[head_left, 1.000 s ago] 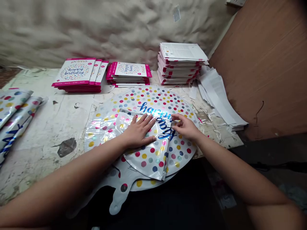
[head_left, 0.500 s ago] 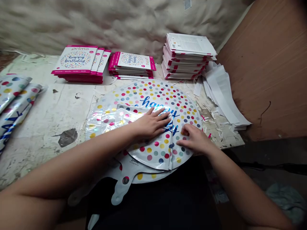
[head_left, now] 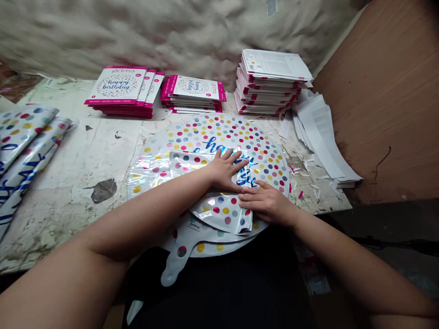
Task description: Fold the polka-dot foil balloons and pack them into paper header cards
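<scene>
A folded foil balloon (head_left: 219, 212), white with coloured dots, lies on top of other flat round foil balloons (head_left: 270, 155) at the table's front edge. Blue "happy" lettering shows on the balloon beneath. My left hand (head_left: 228, 171) is flat on the folded balloon, fingers spread. My right hand (head_left: 267, 201) lies along the folded balloon's right edge, its fingers stretched out and the fingertips close to the left hand. A balloon neck (head_left: 176, 262) with a hole hangs over the front edge.
Stacks of pink-and-white packets (head_left: 118, 89) and smaller packets (head_left: 195, 89) stand at the back, beside a tall packet stack (head_left: 274, 87). White paper strips (head_left: 318, 132) lie at the right. More folded balloons (head_left: 30, 151) lie at the left. A brown board (head_left: 384, 105) rises at the right.
My right hand has moved left onto the right edge of the folded balloon, fingers now stretched out. My left hand stays on the balloon with its fingers spread wider. The view has shifted slightly.
</scene>
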A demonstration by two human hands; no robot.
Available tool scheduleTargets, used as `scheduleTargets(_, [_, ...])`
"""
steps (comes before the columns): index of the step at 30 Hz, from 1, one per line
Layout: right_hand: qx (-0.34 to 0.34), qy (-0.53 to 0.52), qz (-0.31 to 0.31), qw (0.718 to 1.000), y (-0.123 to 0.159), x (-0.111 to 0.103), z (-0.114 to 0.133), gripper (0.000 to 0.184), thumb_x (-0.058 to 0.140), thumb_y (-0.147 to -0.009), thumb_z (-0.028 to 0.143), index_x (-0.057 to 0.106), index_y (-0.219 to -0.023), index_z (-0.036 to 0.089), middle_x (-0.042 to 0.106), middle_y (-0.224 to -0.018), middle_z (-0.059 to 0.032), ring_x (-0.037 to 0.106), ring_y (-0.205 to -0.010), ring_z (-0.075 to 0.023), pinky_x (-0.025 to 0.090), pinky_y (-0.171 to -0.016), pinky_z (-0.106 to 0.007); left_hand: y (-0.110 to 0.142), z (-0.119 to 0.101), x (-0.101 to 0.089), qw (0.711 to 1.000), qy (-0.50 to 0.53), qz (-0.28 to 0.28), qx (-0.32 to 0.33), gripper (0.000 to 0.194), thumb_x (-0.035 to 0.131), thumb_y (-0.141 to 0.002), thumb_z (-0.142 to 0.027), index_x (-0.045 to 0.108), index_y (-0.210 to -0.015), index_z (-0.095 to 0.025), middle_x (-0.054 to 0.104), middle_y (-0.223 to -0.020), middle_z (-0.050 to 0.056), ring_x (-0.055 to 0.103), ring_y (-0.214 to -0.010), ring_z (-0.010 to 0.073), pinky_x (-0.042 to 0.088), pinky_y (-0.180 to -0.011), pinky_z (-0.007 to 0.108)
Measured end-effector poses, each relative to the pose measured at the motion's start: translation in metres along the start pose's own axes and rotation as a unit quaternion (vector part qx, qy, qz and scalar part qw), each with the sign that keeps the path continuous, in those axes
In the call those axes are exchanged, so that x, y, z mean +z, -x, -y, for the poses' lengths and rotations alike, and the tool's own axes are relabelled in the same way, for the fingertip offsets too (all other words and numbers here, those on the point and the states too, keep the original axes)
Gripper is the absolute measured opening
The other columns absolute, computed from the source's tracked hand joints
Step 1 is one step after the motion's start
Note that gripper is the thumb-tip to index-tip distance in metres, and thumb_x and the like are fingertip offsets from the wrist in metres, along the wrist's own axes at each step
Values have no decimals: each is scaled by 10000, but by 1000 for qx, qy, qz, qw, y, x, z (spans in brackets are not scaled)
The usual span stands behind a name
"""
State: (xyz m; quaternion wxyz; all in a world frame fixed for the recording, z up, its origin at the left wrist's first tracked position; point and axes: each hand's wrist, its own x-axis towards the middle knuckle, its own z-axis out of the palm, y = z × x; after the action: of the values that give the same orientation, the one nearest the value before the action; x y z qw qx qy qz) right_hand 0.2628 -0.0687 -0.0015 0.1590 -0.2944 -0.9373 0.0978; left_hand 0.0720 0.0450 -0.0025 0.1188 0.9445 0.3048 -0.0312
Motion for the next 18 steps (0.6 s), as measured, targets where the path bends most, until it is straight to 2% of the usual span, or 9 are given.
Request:
scheduleTargets(2, [39, -48, -7, 998, 2, -2, -2, 285, 501, -821, 129, 662, -1025, 244, 689, -1073, -43, 605, -1074, -194, 351, -989, -434, 7, 2, -7, 1000, -1, -8, -14, 932, 421, -741, -722, 174, -1451, -172, 64, -1526, 149, 8, -1377, 392, 2, -1045, 601])
scheduleTargets(5, [152, -161, -6, 975, 1, -6, -6, 256, 482, -825, 152, 691, -942, 242, 721, -970, -25, 659, -940, -187, 443, -869, -363, 45, 8, -10, 1000, 3, -13, -2, 660, 249, -911, -531, 134, -1458, -180, 59, -1532, 73, 1, -1403, 277, 27, -1101, 492])
scheduleTargets(6, [208, -209, -3, 956, -1, -8, -8, 230, 481, -837, 194, 699, -898, 228, 727, -897, -22, 672, -854, -185, 474, -790, -334, 63, 11, -8, 1000, 3, -5, 4, 595, 213, -935, -470, 134, -1459, -199, 78, -1531, 46, 14, -1406, 244, 39, -1113, 453])
scheduleTargets(8, [328, -305, -5, 894, -7, -11, -15, 228, 511, -837, 315, 699, -803, 190, 697, -717, -17, 645, -648, -164, 485, -600, -275, 102, 19, -1, 1000, -2, 23, -7, 545, 204, -943, -399, 173, -1454, -215, 101, -1527, 22, 31, -1406, 229, 30, -1122, 431])
scheduleTargets(11, [486, -384, -19, 785, -22, -11, -25, 302, 599, -757, 463, 648, -696, 171, 561, -518, 18, 492, -422, -106, 399, -409, -228, 146, 38, 7, 993, 4, 44, -106, 571, 255, -917, -376, 178, -1455, -204, 107, -1524, 34, 57, -1402, 251, 72, -1127, 448])
scheduleTargets(13, [544, -384, -21, 746, -33, -8, -30, 343, 595, -743, 514, 600, -658, 182, 483, -462, 41, 404, -356, -81, 350, -353, -218, 159, 46, 2, 980, 31, 43, -192, 603, 296, -889, -370, 199, -1451, -172, 151, -1518, 63, 120, -1393, 269, 152, -1122, 446])
scheduleTargets(14, [560, -374, -22, 739, -38, -6, -31, 367, 573, -752, 536, 577, -643, 186, 460, -446, 45, 380, -338, -78, 327, -335, -216, 161, 47, -4, 970, 48, 22, -238, 599, 293, -885, -364, 221, -1444, -159, 198, -1509, 73, 165, -1384, 273, 196, -1114, 440])
scheduleTargets(16, [573, -347, -26, 742, -46, -2, -34, 408, 522, -778, 562, 538, -611, 191, 437, -423, 43, 364, -319, -78, 291, -318, -216, 159, 37, -18, 943, 59, -84, -316, 572, 260, -898, -357, 247, -1433, -152, 285, -1484, 69, 219, -1371, 272, 241, -1104, 441])
scheduleTargets(18, [581, -320, -27, 748, -50, 1, -36, 421, 497, -796, 557, 514, -589, 191, 421, -409, 41, 355, -313, -78, 275, -321, -216, 151, 13, -28, 921, 29, -221, -319, 544, 227, -918, -347, 222, -1438, -190, 295, -1482, 30, 190, -1380, 262, 213, -1117, 458])
